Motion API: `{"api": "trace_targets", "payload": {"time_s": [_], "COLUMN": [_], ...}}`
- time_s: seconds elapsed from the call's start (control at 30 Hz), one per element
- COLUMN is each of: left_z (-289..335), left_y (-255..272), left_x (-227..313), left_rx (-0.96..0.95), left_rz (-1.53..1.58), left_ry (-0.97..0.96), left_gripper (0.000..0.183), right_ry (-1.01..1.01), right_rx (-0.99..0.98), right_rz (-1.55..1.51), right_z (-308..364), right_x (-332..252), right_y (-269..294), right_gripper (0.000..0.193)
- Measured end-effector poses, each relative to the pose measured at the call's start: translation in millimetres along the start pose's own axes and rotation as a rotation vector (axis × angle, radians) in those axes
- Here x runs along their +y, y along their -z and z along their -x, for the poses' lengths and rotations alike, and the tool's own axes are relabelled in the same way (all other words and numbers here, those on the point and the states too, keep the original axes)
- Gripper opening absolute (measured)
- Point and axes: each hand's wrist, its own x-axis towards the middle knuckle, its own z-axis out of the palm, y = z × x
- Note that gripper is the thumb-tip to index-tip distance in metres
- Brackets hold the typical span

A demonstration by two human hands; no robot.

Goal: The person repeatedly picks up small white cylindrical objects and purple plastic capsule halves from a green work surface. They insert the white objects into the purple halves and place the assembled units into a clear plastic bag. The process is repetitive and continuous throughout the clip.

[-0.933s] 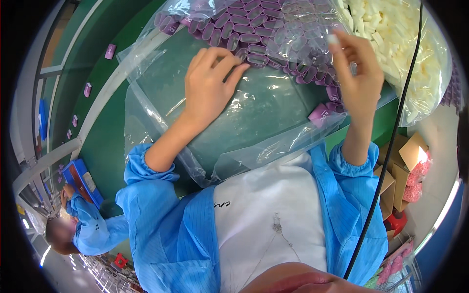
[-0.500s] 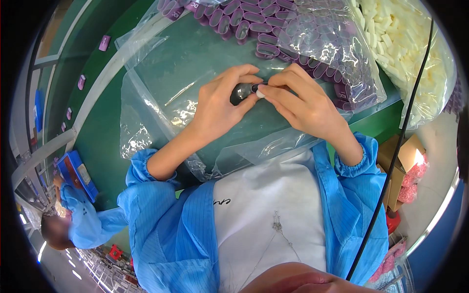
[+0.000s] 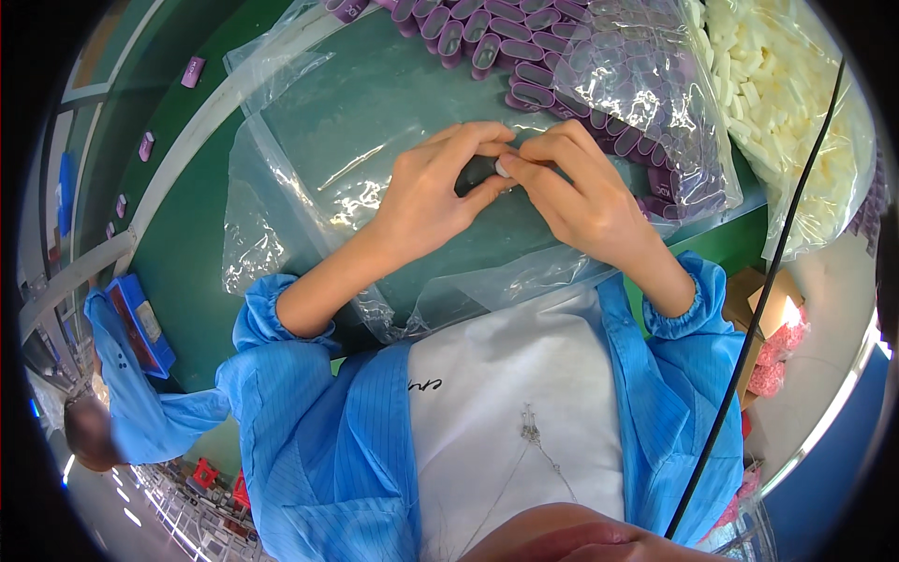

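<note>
My left hand (image 3: 426, 183) and my right hand (image 3: 585, 183) meet fingertip to fingertip above the plastic-covered table. Both are closed in a pinch. Between the fingertips shows a small white piece (image 3: 503, 168), by my right thumb. A dark patch lies just behind it, and the fingers hide most of whatever is held. Just beyond my right hand lie rows of purple oval hollow shells (image 3: 532, 94), standing close together with their openings up. Part of them is under a clear plastic bag (image 3: 627, 66).
Cream-coloured small pieces (image 3: 777, 112) fill a clear bag at the far right. A black cable (image 3: 768, 290) hangs down the right side. Several single purple shells (image 3: 193, 72) lie on the green belt beyond a pale rail (image 3: 201, 131). At left, a co-worker in blue (image 3: 150, 412) sits near a blue tray (image 3: 140, 323).
My fingers have drawn closer together, and the dark rounded shape seen between them before is now mostly hidden. The shells on the belt have shifted slightly, and the co-worker's arm has moved.
</note>
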Motion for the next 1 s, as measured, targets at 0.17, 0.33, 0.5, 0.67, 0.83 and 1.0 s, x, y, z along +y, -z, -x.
{"api": "trace_targets", "payload": {"time_s": [0.17,0.33,0.5,0.67,0.83,1.0], "left_z": [-1.8,-3.3,-1.1,-2.4,-5.6,-3.9], "left_y": [-3.1,-3.8,-10.1,-13.3,-12.7,-12.0], "left_x": [-3.8,-3.0,-20.8,-19.7,-16.6,-21.5], "left_rx": [0.006,0.001,0.09,0.109,0.112,0.074], "left_rz": [0.067,0.078,0.04,0.016,0.047,-0.001], "left_ry": [-0.037,-0.048,-0.315,-0.379,-0.363,-0.396], "left_gripper": [0.044,0.039,0.032,0.032,0.032,0.03], "right_ry": [-0.103,-0.134,-0.126,-0.094,-0.042,-0.033], "right_rx": [0.099,0.115,0.129,0.105,0.143,0.09], "right_rz": [-0.091,-0.118,-0.106,0.092,0.083,-0.027], "right_z": [9.3,8.2,4.1,5.5,5.6,15.0], "right_x": [-0.6,-0.2,0.4,-8.2,-2.5,1.8], "right_y": [-4.8,-6.6,2.0,-2.3,-5.5,7.6], "right_gripper": [0.029,0.024,0.021,0.019,0.021,0.026]}}
